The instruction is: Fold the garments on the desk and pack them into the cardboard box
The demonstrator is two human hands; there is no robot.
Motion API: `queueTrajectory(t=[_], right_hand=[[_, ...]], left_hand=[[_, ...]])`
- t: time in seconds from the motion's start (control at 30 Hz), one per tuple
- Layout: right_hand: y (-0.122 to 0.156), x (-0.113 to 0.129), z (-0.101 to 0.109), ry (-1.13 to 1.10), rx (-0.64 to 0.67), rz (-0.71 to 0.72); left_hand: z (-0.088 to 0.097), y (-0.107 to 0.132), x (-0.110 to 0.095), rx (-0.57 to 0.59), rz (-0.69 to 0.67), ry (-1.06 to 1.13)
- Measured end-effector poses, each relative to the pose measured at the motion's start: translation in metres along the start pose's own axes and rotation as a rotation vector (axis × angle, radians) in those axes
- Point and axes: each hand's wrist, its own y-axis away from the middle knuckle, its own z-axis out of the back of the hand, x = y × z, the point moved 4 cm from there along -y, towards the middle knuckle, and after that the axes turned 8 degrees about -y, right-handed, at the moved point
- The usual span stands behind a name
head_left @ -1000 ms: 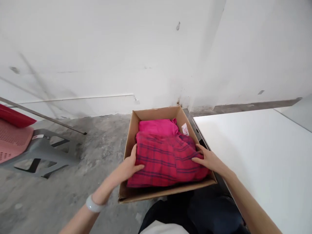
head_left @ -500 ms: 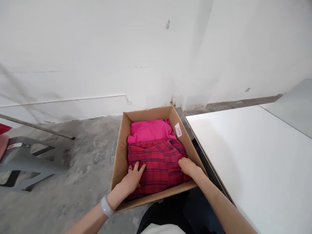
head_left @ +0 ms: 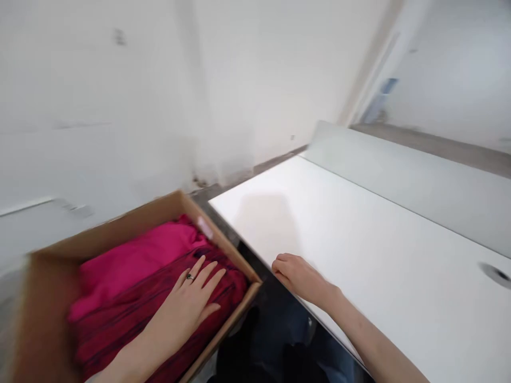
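Note:
A cardboard box (head_left: 120, 229) lies at the lower left, and the view blurs across it. Inside, a folded magenta garment (head_left: 136, 266) lies against a folded red plaid shirt (head_left: 227, 290). My left hand (head_left: 186, 303) rests flat on the shirt with its fingers spread, and a ring shows on one finger. Outside the box, my right hand (head_left: 297, 276) is curled loosely at the near edge of a white table (head_left: 359, 239), holding nothing. A pale label (head_left: 205, 227) on the box wall is too blurred to read.
The white table stretches right, with a round cable hole (head_left: 495, 275) near its far right edge and a raised white panel (head_left: 399, 175) along its back. A dark gap and my dark-clothed lap (head_left: 271, 340) lie between box and table. White walls stand behind.
The view has swung right, putting the box at lower left. My right hand has left the shirt and moved over the box wall to the table edge. My left hand stays on the shirt.

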Motion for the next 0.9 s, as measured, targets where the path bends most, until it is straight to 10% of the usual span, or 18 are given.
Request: queueTrajectory(t=[0.23, 0.43, 0.63, 0.9], right_hand=[[0.198, -0.105, 0.036, -0.035, -0.39, -0.562], [0.435, -0.172, 0.037, 0.019, -0.838, -1.126], [0.626, -0.204, 0.062, 0.233, -1.099, -1.595], [0.684, -0.224, 0.076, 0.243, -1.305, -1.72]], left_hand=[[0.01, -0.119, -0.182, -0.157, -0.742, 0.058], [0.022, -0.125, -0.354, -0.046, -1.126, 0.064], [0.024, -0.111, -0.409, 0.045, -1.279, 0.007], [0.029, -0.113, -0.449, 0.09, -1.35, 0.151]])
